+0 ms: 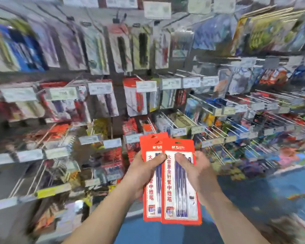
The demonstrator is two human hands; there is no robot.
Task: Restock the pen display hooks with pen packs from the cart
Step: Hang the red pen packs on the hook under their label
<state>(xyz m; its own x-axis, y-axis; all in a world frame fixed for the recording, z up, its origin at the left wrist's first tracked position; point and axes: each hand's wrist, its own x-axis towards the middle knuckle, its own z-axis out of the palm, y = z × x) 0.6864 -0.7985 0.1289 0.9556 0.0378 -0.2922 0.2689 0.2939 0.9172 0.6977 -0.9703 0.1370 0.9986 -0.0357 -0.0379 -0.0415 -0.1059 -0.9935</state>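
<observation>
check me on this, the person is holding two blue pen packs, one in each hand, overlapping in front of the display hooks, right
Not quite: the head view shows the packs are red, not blue; only the pens inside look blue. The rest holds: the left hand grips the rear pen pack, the right hand grips the front pen pack, overlapping before the display hooks.

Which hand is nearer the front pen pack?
Right. The right hand grips the front pen pack, thumb across its face. The left hand holds the rear pen pack, overlapped behind the front one.
</observation>
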